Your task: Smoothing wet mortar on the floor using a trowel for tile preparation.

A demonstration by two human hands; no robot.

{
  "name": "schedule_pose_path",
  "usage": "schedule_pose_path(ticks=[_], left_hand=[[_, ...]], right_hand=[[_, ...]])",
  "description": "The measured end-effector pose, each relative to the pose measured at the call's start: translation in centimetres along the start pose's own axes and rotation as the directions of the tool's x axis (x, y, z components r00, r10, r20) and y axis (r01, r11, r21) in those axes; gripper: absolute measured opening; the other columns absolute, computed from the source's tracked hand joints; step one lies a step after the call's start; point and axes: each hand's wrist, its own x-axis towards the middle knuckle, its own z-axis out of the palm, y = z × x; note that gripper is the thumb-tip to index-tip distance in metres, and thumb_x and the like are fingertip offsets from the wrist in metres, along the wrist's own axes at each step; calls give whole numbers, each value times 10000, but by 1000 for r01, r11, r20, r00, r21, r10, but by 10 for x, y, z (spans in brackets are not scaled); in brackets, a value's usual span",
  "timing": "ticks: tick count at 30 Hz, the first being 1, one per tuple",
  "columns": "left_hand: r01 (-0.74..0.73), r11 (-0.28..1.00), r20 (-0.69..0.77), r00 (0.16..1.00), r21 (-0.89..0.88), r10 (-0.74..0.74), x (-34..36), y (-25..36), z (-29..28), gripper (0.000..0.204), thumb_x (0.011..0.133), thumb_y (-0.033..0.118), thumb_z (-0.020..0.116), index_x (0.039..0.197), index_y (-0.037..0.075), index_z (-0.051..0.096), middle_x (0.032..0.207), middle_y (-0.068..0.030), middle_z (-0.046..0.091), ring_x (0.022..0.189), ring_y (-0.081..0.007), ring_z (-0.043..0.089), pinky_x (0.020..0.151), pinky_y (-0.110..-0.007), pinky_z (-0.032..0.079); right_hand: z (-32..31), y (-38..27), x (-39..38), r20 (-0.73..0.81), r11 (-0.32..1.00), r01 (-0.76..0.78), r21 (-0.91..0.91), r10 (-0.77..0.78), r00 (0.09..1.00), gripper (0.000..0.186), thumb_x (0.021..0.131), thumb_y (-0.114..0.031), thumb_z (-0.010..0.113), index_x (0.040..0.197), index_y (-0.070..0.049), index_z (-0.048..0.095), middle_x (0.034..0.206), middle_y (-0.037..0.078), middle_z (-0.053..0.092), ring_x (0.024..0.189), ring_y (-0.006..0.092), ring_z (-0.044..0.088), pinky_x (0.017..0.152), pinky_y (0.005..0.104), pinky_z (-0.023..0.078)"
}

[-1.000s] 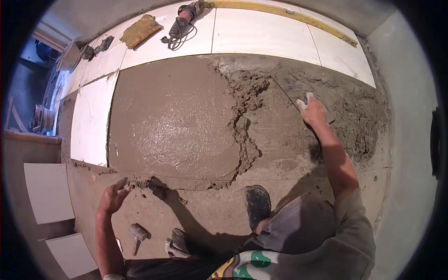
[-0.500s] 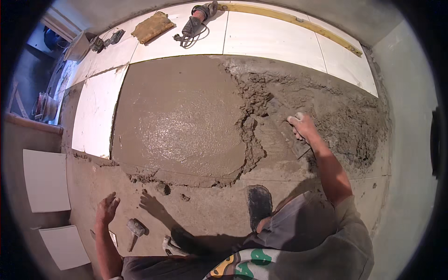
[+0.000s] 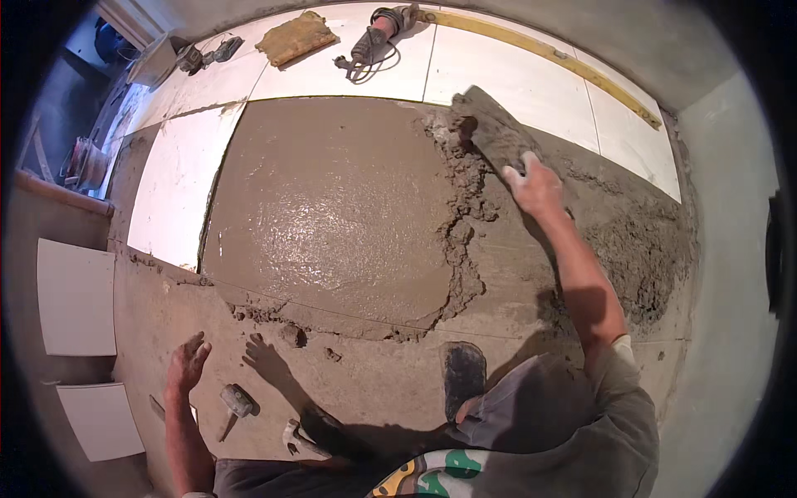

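My right hand (image 3: 535, 187) is closed on the handle of a long steel trowel (image 3: 498, 124) caked with mortar, its blade over the far part of the rough, lumpy mortar (image 3: 631, 266), by the tile edge. To its left lies a wet, smoothed mortar bed (image 3: 332, 216), bordered at the left by a white tile (image 3: 178, 187). My left hand (image 3: 189, 361) is held empty at the lower left, fingers apart, above bare concrete near a rubber mallet (image 3: 237, 401).
Along the back, white tiles (image 3: 515, 75) carry a yellow level (image 3: 631, 100), corded power tool (image 3: 374, 46), dirty sponge (image 3: 295, 37) and cordless tools (image 3: 191, 58). Loose tiles (image 3: 75, 295) stand at left. A wall (image 3: 730, 249) bounds the right; a doorway (image 3: 70, 100) is upper left.
My right hand and trowel came back toward me half a second ago, then moved forward to the far tile edge. My left hand has shifted only slightly.
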Motion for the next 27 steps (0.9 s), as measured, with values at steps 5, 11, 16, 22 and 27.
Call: schedule_pose_path(ticks=[5, 11, 16, 22, 27], left_hand=[[94, 995, 46, 994, 17, -95, 1, -15, 5, 553, 879, 367, 589, 1233, -51, 513, 1180, -251, 575, 1120, -308, 565, 948, -364, 433], [39, 999, -4, 999, 26, -39, 9, -37, 6, 581, 877, 410, 575, 1222, -55, 520, 1129, -263, 596, 1086, -326, 583, 923, -373, 451], [-15, 999, 32, 999, 51, 13, 26, -28, 11, 561, 884, 401, 556, 1215, -51, 529, 1108, -267, 603, 1070, -333, 591, 915, -380, 454], [-37, 999, 39, 999, 38, 35, 43, -25, 7, 544, 881, 374, 558, 1228, -45, 522, 1142, -259, 592, 1098, -327, 576, 928, -379, 444], [16, 999, 66, 998, -48, -12, 44, -17, 14, 539, 883, 376, 559, 1224, -40, 529, 1155, -257, 585, 1110, -326, 568, 935, -373, 439]], right_hand=[[39, -28, 20, -97, 947, 161, -278, -195, 976, 301, 893, -327, 551, 970, -56, 448, 835, 164, 602, 735, 337, 634, 629, 444, 510], [23, -31, 17, -142, 996, -4, -94, -9, 990, 372, 880, -359, 556, 996, -13, 485, 912, 227, 607, 822, 396, 616, 743, 472, 490], [32, -14, 11, 55, 989, -146, -16, 147, 988, 595, 893, -475, 456, 1148, 60, 514, 1031, 292, 596, 989, 417, 580, 860, 475, 449], [57, -52, 35, 218, 996, -85, 16, 80, 973, 512, 933, -430, 410, 1027, 62, 517, 996, 299, 597, 962, 445, 576, 834, 507, 446], [60, -62, 61, 196, 999, -50, -8, 51, 979, 495, 933, -417, 417, 1018, 60, 516, 979, 297, 599, 949, 448, 575, 829, 510, 444]])
